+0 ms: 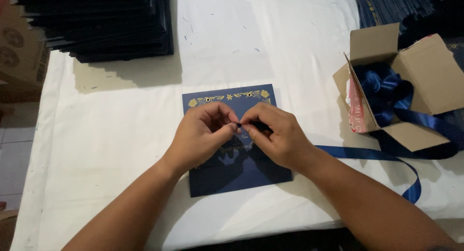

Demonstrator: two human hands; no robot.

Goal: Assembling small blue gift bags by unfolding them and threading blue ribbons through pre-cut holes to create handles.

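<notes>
My left hand (205, 135) and my right hand (278, 135) meet at the centre of the frame, just above a dark blue card (232, 176) that lies flat on the white cloth (111, 135). Both hands are closed in a pinch, thumbs and forefingers pressed on the end of a blue ribbon (367, 154), fingertips almost touching each other. The ribbon runs from under my right hand across the cloth toward the right, loops near the lower right, and leads up into an open cardboard box (425, 72) at the right edge. The card's top border, with gold flowers and two small holes, shows above my fingers. A stack of dark blue cards (106, 24) sits in the upper left.
</notes>
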